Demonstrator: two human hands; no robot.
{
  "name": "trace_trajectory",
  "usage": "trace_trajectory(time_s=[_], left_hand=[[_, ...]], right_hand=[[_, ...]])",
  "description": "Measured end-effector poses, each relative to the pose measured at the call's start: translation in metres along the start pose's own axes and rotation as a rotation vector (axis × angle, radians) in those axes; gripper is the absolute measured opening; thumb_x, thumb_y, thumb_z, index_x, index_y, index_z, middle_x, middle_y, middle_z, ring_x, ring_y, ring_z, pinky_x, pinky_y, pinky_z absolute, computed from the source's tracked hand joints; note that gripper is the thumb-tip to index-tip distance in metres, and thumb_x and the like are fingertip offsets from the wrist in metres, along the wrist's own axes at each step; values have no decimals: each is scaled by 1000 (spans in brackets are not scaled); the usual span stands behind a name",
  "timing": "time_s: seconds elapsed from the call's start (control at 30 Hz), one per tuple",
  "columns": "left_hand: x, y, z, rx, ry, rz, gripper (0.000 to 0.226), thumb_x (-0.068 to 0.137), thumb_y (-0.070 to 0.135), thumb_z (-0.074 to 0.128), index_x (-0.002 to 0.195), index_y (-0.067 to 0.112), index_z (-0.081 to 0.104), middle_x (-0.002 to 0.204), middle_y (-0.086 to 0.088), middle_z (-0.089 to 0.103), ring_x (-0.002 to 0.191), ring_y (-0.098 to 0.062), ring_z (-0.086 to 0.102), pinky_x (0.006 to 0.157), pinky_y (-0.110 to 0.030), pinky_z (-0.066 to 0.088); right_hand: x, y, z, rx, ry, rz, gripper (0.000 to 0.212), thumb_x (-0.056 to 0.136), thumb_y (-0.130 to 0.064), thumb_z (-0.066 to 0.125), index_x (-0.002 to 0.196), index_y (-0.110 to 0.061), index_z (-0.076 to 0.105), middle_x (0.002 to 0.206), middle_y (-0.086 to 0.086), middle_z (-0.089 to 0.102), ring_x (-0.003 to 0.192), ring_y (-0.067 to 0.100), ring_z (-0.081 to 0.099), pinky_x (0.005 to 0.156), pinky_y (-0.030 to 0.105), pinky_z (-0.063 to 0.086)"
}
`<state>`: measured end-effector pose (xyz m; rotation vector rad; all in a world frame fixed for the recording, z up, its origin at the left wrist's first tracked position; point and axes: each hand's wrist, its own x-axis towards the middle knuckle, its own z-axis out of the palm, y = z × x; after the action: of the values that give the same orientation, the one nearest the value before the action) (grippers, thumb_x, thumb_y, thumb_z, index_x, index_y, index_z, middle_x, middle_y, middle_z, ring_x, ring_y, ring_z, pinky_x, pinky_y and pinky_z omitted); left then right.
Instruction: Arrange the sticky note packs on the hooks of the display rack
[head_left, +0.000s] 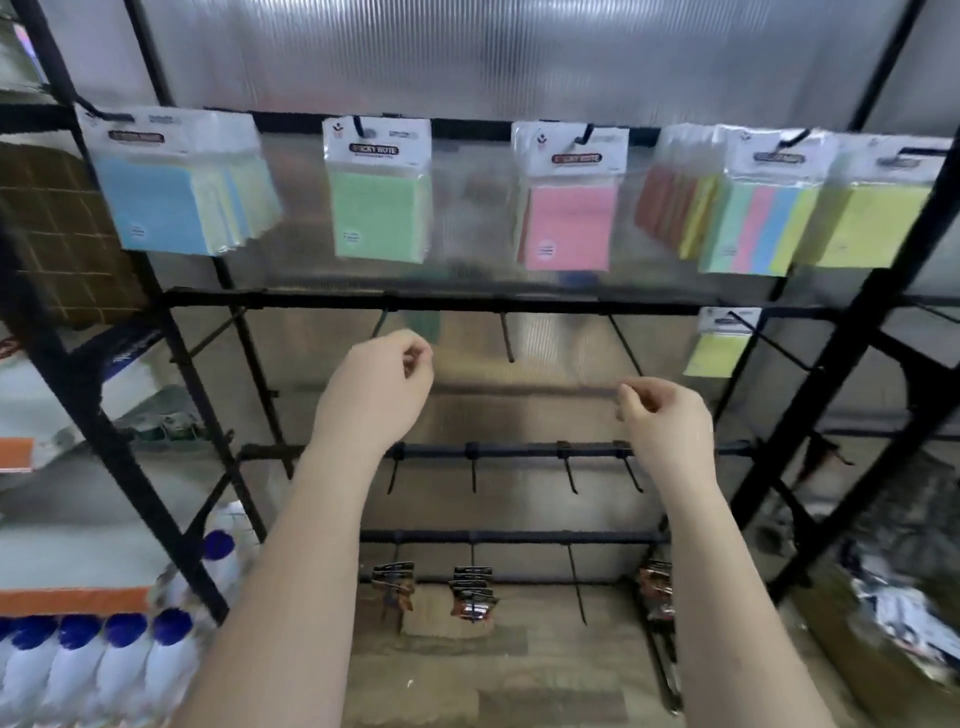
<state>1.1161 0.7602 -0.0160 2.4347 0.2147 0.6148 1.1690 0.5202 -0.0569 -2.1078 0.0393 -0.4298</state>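
Note:
Sticky note packs hang along the rack's top row: a blue stack (161, 208), a green pack (382, 213), a pink pack (569, 223), an orange-and-yellow stack (675, 208), a multicolour pack (763, 223) and a yellow pack (878, 218). One small yellow pack (719, 348) hangs at the right end of the second bar (467, 302). My left hand (379, 384) is raised just below that bar beside a hook (384, 322), fingers curled, holding nothing that I can see. My right hand (665, 421) is lower and to the right, fingers curled with the thumb against the fingertips, nothing in it.
Bare hooks (506, 338) stick out from the second bar and from the bar below it (571, 473). Small dark packs (472, 592) hang on the bottom row. White bottles with blue caps (124, 670) stand at the lower left. A blurred heap (904, 613) lies at the right.

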Motion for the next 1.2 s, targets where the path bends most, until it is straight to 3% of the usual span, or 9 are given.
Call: trace_trajectory(time_s=[0.1,0.27,0.4,0.6,0.77,0.87,0.97,1.1,1.2], left_hand=[[7,35,28,-14,-41,70,18,96,27,45,106,25,61,102,9,60,91,-12,56,72,-27,45],[14,86,85,-37,-104,101,17,96,25,45,103,25,60,97,9,59,88,-12,56,63,-22,44],[15,129,134,-61,-124,64,15,96,25,45,99,26,60,95,9,59,86,-11,56,64,-23,46],[13,186,192,-65,-114,-8,14,95,24,46,94,26,61,92,11,60,85,-12,59,74,-33,53],[7,214,221,-26,-92,-102,16,95,26,45,96,27,61,92,14,59,87,-12,59,75,-34,54],[9,224,230,-2,-102,-140,17,95,26,45,97,28,61,90,16,58,86,-12,59,77,-37,54],[14,230,232,24,-88,-146,17,95,25,44,98,28,61,87,18,56,85,-10,59,77,-36,54],[24,229,231,26,-62,-138,16,94,25,45,95,28,61,85,20,56,82,-9,59,74,-34,54],[33,225,229,26,-63,-126,16,95,25,45,98,27,61,85,19,55,84,-9,58,75,-33,53]], right_hand=[[15,29,-28,-20,29,75,25,96,-22,52,111,-13,69,98,2,70,89,15,60,65,20,39],[49,86,-64,-32,2,152,30,94,-18,50,119,-13,66,111,3,68,93,15,57,77,23,40],[83,131,-90,-38,-45,176,33,96,-18,50,125,-9,61,124,5,64,115,19,57,91,25,40],[146,181,-107,-15,-174,156,40,98,-17,48,137,-6,51,136,9,56,127,22,50,102,26,36],[206,195,-111,3,-299,126,35,100,-18,42,132,-8,50,125,6,56,108,16,57,90,25,42],[235,194,-111,20,-362,181,48,102,-20,38,147,-2,32,149,10,38,136,24,38,108,28,29],[256,193,-107,80,-407,237,53,103,-24,36,150,-4,22,155,9,28,142,26,28,112,30,24],[277,193,-93,143,-402,280,49,100,-28,37,144,-6,36,145,12,43,130,33,43,104,38,36],[283,195,-83,245,-368,303,38,98,-26,41,129,-8,54,119,12,62,102,29,59,75,31,47]])
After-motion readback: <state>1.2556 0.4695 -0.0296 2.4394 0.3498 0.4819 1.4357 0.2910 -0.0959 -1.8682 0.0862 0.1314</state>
